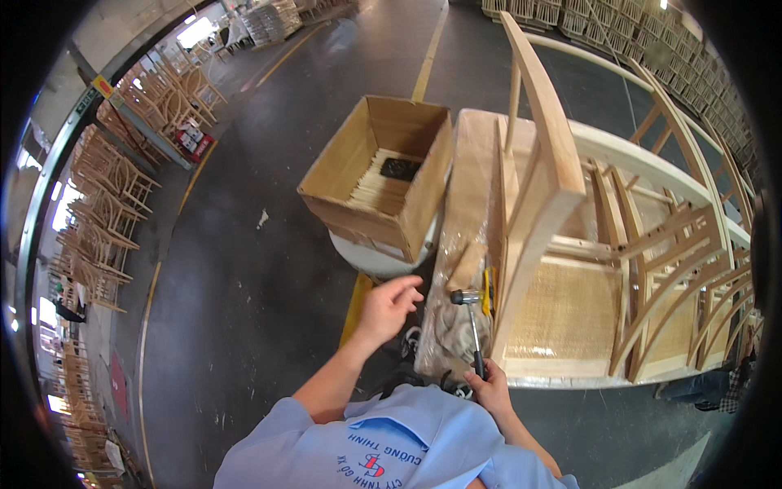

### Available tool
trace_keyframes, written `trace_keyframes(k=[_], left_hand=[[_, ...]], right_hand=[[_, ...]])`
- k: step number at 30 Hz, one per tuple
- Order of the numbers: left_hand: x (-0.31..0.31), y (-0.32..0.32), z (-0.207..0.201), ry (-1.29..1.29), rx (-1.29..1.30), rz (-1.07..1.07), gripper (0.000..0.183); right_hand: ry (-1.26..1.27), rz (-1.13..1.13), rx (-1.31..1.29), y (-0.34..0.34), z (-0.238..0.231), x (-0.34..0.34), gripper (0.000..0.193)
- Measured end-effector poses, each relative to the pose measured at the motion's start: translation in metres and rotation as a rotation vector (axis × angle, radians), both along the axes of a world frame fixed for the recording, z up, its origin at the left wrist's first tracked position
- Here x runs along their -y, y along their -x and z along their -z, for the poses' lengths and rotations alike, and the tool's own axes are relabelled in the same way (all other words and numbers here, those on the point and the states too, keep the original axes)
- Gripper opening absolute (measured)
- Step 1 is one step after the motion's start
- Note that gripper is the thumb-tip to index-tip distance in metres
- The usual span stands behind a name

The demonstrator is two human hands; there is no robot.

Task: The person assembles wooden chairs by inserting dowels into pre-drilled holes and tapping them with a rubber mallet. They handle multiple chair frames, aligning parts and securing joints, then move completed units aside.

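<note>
My right hand [492, 391] is closed around the dark grip of a hammer [475, 332] at the near left end of the table. The hammer's black, mallet-like head points away from me, over the plastic-covered tabletop. My left hand [390, 310] is in the air just left of the table, fingers loosely bent and apart, with nothing visible in it. Near the hammer head lie a small wooden block [467, 266] and a yellow tool [488, 292] whose kind I cannot tell. Right beside them stands a pale wooden chair frame [533, 196] with a woven seat [562, 310].
Beyond my left hand, an open cardboard box [358, 220] holding several pale wooden sticks [379, 183] rests on a round white stand [379, 257]. More chair frames [692, 244] line the table to the right. Stacked chairs [106, 196] stand along the left wall.
</note>
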State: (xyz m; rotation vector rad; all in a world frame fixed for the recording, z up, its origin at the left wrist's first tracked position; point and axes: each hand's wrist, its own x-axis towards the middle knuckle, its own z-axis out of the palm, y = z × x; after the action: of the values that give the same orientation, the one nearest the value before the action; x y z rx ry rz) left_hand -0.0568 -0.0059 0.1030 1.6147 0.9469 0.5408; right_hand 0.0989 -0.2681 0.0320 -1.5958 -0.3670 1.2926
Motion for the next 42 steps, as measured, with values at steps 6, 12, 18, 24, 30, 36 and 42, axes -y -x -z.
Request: trace_keyframes(k=[6, 12, 18, 24, 30, 36, 42], left_hand=[[-0.201, -0.021, -0.113, -0.464, -0.135, -0.038, 0.021], [-0.346, -0.081, -0.031, -0.729, -0.856, 0.560, 0.016], [-0.358, -0.135, 0.071, -0.763, -1.468, 1.116, 0.036], [-0.347, -0.129, 0.085, -0.983, -0.955, 1.241, 0.020], [-0.350, -0.132, 0.073, -1.088, -1.000, 1.454, 0.030], [-0.359, -0.131, 0.031, -0.952, -1.015, 1.093, 0.022], [-0.395, -0.125, -0.057, -0.980, -0.503, 0.386, 0.013]], right_hand=[[0.076, 0.234, 0.267, 0.011, 0.043, -0.082, 0.022], [0.199, 0.104, 0.750, 0.027, 0.040, -0.096, 0.043], [0.401, 0.171, 0.803, 0.051, 0.008, -0.063, 0.046], [0.481, 0.352, 0.669, 0.076, -0.005, -0.044, 0.038], [0.537, 0.214, 0.789, 0.056, 0.024, -0.092, 0.038], [0.519, 0.202, 0.644, 0.033, 0.006, -0.099, 0.030], [0.309, -0.056, 0.761, 0.039, -0.039, -0.034, 0.025]])
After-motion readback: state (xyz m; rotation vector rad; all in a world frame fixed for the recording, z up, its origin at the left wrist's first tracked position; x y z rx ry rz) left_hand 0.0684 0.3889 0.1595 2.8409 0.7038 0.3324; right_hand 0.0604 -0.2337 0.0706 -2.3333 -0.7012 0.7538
